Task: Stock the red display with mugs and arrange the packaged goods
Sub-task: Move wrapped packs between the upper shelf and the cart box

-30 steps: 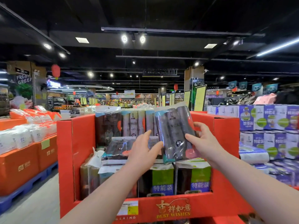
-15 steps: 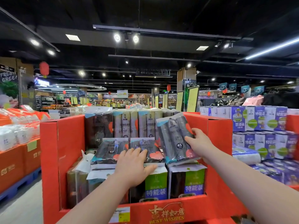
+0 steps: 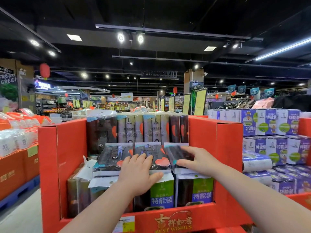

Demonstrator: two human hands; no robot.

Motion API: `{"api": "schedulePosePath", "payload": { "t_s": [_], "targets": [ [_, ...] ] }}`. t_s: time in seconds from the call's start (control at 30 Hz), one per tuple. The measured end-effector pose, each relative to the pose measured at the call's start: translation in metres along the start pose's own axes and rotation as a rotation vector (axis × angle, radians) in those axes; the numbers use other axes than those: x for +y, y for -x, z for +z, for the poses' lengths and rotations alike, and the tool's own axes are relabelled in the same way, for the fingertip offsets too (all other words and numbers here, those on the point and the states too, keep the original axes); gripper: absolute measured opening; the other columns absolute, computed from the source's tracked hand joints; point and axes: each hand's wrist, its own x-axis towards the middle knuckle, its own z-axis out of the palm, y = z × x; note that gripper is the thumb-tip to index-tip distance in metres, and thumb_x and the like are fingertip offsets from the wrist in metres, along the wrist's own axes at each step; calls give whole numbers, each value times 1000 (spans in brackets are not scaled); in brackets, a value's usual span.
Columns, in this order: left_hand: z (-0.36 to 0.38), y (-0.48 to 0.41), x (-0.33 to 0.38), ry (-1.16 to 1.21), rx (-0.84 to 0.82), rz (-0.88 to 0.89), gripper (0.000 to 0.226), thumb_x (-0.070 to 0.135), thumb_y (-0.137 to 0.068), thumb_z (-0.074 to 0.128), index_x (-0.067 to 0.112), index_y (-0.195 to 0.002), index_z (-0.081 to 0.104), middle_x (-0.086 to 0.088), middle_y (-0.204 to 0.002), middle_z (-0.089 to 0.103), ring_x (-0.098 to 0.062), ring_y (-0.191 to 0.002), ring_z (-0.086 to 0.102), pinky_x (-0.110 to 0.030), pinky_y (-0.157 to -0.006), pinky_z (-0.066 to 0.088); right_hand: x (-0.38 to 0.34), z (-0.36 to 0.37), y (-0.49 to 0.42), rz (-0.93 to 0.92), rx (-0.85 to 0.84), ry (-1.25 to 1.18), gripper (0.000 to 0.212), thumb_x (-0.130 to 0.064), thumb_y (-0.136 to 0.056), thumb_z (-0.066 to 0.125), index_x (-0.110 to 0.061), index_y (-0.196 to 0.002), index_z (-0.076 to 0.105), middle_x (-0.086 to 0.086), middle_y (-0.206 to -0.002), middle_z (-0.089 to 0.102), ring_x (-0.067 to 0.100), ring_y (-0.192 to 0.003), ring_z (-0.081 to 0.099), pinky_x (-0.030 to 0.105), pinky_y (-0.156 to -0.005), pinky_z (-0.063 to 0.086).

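Three packs [image 3: 111, 158] line the red display [image 3: 215, 148] mid-frame, left hand [image 3: 139, 172] and right hand [image 3: 198, 158] spread flat on two; mugs, unseen, seem left.

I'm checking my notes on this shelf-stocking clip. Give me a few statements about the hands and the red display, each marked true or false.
1. Upright packs stand at the back of the red display. True.
2. The left hand rests on the middle flat pack. True.
3. One hand holds a pack up in the air. False: the right hand lies on the right flat pack.
4. Mugs stand in the display. False: only wrapped packs show.
5. Purple boxes are stacked right of the display. True.
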Motion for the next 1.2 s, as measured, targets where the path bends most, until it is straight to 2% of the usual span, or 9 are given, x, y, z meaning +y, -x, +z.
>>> {"api": "schedulePosePath", "payload": {
  "t_s": [0.07,0.2,0.43,0.57,0.83,0.93,1.07,1.2],
  "targets": [
    [0,0,0,0,6,3,75,69,-89,26,25,-150,19,0,-156,23,-21,-142,20,-41,-115,15,1,-2,1,-40,-107,135,72,-53,-82,64,-19,-142,43,-5,-147,43,11,-134,41,27,-110,32],
    [0,0,0,-3,4,1,73,67,-90,26,25,-150,19,1,-156,23,-20,-142,20,-41,-115,15,4,-7,0,-96,-204,271,72,-53,-87,58,-24,-148,33,-5,-155,28,13,-142,26,27,-115,23],
    [0,-1,1,23,43,0,55,47,-99,27,26,-149,22,3,-153,28,-19,-139,25,-37,-112,17,4,-1,-12,-116,-211,418,68,-55,-91,50,-28,-149,26,-8,-158,19,16,-144,22,39,-114,27],
    [-1,-1,2,57,55,-17,51,44,-98,30,28,-146,27,4,-150,34,-18,-137,29,-36,-110,20,6,1,-13,-118,-206,459,67,-56,-91,48,-29,-148,27,-7,-157,23,17,-142,25,41,-111,31],
    [0,-5,2,78,32,-20,51,42,-96,32,25,-144,30,2,-145,38,-21,-134,33,-39,-107,24,-2,2,-9,-39,-235,512,67,-56,-93,42,-31,-151,19,-8,-159,13,20,-147,11,44,-115,18],
    [0,-2,2,92,46,-21,52,43,-96,33,24,-145,28,2,-146,36,-22,-134,32,-39,-108,23,-8,6,-5,-7,-182,521,66,-55,-93,44,-27,-150,24,-4,-158,18,20,-144,20,44,-112,24],
    [-5,3,2,140,80,-1,46,41,-97,35,25,-140,34,2,-140,41,-21,-132,34,-40,-109,21,-20,8,6,15,-64,503,59,-50,-90,52,-26,-142,38,-1,-145,37,24,-133,38,40,-105,35],
    [-14,14,1,158,112,41,43,42,-97,37,24,-136,38,1,-136,43,-23,-130,35,-45,-112,21,-33,12,22,-16,30,503,50,-44,-91,51,-27,-137,44,-1,-139,45,24,-129,43,38,-101,37]
  ]
}}
